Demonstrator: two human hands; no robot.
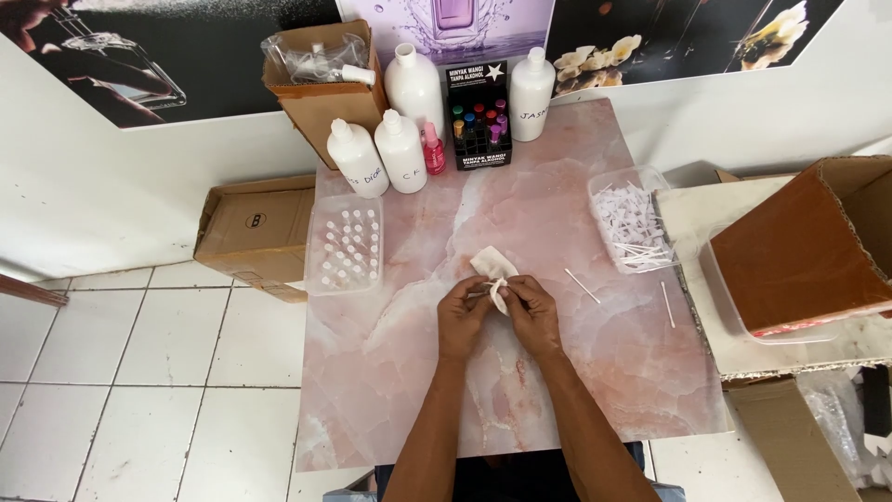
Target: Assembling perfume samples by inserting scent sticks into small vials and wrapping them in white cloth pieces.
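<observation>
A small white cloth (490, 267) is sitting in the middle of the pink marble table (390, 372), and both hands are pinching it. The left hand (462, 314) is curling its fingers tight around the lower part of the cloth, where a thin little thing is poking out, too small to tell what it is. The right hand (531, 311) is touching the left one and is gripping the same cloth from the other side with bent fingers. A loose white stick (583, 285) is lying just to the right of the hands, and another white stick (667, 304) is lying farther right near the table edge. A clear tub full of white sticks (630, 223) is sitting at the right edge of the table. A clear tray of tiny white-capped bottles (346, 244) is sitting at the left edge. At the far end, big white bottles (401, 151) are standing beside a small pink bottle (433, 151) and a black box of little coloured bottles (479, 121). A brown cardboard box (321, 88) is standing in the far left corner.
</observation>
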